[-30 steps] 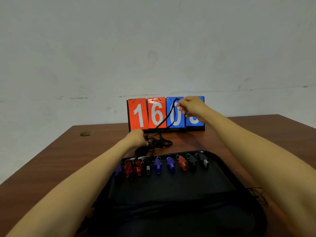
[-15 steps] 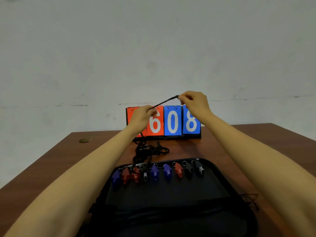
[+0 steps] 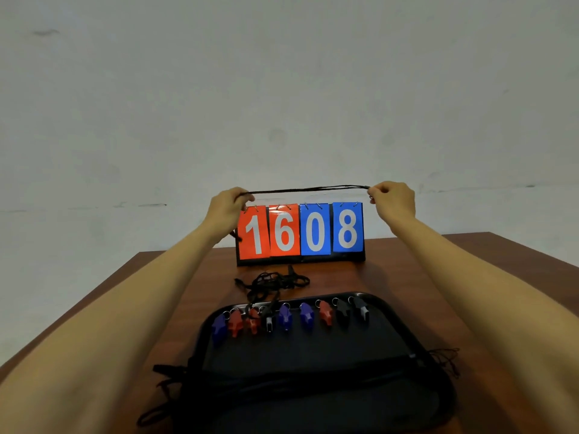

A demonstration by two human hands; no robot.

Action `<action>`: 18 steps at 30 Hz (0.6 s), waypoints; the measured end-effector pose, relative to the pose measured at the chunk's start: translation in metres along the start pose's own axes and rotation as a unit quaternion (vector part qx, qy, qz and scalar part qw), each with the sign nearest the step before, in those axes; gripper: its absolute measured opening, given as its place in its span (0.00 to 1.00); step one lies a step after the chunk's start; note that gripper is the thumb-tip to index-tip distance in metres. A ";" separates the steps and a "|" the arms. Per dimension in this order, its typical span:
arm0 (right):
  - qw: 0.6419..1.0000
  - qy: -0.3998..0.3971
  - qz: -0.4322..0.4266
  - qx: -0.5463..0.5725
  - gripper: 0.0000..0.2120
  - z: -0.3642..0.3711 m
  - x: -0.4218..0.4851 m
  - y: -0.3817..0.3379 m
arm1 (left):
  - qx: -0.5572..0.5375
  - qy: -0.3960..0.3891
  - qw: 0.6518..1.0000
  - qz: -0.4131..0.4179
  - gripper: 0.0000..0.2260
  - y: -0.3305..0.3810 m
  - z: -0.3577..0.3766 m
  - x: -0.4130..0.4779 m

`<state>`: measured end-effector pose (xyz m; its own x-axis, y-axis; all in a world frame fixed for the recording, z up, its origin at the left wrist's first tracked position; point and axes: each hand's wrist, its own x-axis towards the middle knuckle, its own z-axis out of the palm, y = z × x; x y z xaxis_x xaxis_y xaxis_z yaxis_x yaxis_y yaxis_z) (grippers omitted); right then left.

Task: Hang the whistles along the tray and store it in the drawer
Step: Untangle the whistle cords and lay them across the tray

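Black cord (image 3: 308, 189) spans taut between left hand (image 3: 227, 203) and right hand (image 3: 393, 198).

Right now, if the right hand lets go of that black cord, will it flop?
Probably: the cord looks straight only because the left hand and right hand pull it taut; the spare cords on the table lie limply tangled. Likely very light, being so thin.

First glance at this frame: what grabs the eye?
A flip scoreboard reading 1608 in red and blue stands at the far side of the table. Just above it, the left hand and right hand pinch a black lanyard held taut between them. Nearer the camera, red, blue and black whistles line the far rim of a black tray.
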<state>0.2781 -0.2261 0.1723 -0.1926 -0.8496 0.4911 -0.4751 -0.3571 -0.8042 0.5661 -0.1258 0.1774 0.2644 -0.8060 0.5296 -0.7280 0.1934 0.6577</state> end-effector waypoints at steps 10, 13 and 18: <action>0.995 -0.097 0.023 -0.006 0.06 -0.035 -0.053 0.023 | 0.013 -0.155 0.987 -0.038 0.14 -0.013 -0.025 -0.080; 0.989 -0.145 0.015 -0.027 0.03 -0.050 -0.075 0.028 | 0.005 -0.158 0.986 -0.045 0.10 -0.017 -0.031 -0.110; 0.955 -0.274 0.018 -0.108 0.03 -0.074 -0.105 0.041 | 0.045 -0.187 0.980 -0.057 0.08 -0.036 -0.041 -0.156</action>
<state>0.2148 -0.1230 0.1130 0.2382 -0.9566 0.1676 -0.6547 -0.2856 -0.6998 0.5770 0.0161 0.0927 0.1083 -0.9715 0.2108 -0.7653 0.0539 0.6415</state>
